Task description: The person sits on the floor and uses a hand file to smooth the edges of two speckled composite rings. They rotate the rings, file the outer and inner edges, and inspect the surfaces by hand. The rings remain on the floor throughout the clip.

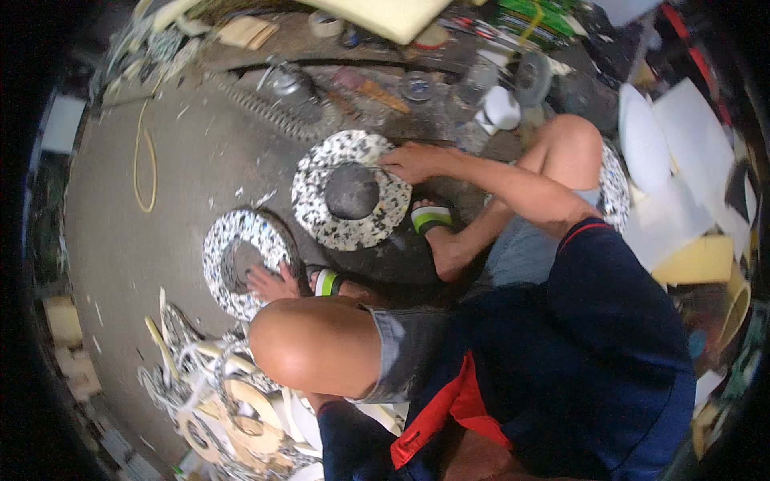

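Observation:
A speckled black-and-white foam ring [313,210] with a round dark centre lies on the floor in front of me. My right hand [413,163] is at its upper right edge, fingers curled and pressed together. From those fingers a thin dark line runs left across the ring; whether it is a slim tool or a cut is unclear. A second speckled foam ring [216,260] lies nearer on the left, its hole open. My left hand [274,283] rests on its lower right side, fingers spread, holding nothing. My raised left knee hides that forearm.
Foam offcuts [233,417] are heaped at the lower left. White sheets [690,152] and a yellow foam block [698,260] lie at the right. A metal-topped jar [289,82], a tape roll [325,24] and a white cup-like object [499,110] stand ahead. My sandalled feet flank the rings.

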{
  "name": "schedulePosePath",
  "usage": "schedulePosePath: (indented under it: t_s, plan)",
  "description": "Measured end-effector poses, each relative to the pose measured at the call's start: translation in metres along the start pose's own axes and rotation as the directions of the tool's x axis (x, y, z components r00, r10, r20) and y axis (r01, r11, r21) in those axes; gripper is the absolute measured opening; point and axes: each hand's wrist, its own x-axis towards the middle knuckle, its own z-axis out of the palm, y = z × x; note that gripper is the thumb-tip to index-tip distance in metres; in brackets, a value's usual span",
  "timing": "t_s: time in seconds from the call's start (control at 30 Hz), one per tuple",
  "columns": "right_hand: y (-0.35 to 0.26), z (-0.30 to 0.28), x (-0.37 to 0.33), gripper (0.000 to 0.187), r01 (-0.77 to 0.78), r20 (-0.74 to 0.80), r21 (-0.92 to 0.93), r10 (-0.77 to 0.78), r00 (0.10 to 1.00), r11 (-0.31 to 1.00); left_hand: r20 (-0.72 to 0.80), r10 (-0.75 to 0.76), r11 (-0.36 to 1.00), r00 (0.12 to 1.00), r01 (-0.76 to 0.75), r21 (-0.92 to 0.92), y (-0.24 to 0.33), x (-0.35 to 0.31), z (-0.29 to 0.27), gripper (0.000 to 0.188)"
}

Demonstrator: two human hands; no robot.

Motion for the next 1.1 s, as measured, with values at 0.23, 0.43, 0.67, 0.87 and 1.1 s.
schedulePosePath:
  t_s: [0.23, 0.43, 0.67, 0.87, 1.1]
  plan:
    - [0.02, -0.184, -0.114, 0.044, 0.009, -0.344, -0.334, -0.131, 0.93, 0.943, -0.085, -0.076, 0.99, 0.993, 0.065, -0.124, -0.012, -0.106, -0.013, 0.088]
    - [0.047, -0.24, -0.226, 0.044, -0.203, -0.444, -0.387, 0.011, 0.896, 0.899, 0.02, -0.207, 0.961, 0.978, 0.207, -0.181, -0.001, -0.146, -0.042, 0.085]
    - [0.111, -0.165, -0.163, 0.056, -0.594, -0.481, -0.108, 0.481, 0.733, 0.797, 0.097, -0.292, 0.925, 0.952, 0.306, -0.224, 0.003, -0.162, -0.065, 0.082]
    - [0.14, -0.121, -0.005, 0.033, -0.621, -0.618, -0.007, 0.485, 0.619, 0.784, 0.136, -0.354, 0.891, 0.925, 0.378, -0.251, 0.002, -0.175, -0.08, 0.079]
    - [0.144, -0.152, 0.018, 0.028, -0.601, -0.44, -0.133, 0.496, 0.748, 0.788, 0.173, -0.409, 0.855, 0.896, 0.442, -0.269, -0.005, -0.182, -0.09, 0.076]
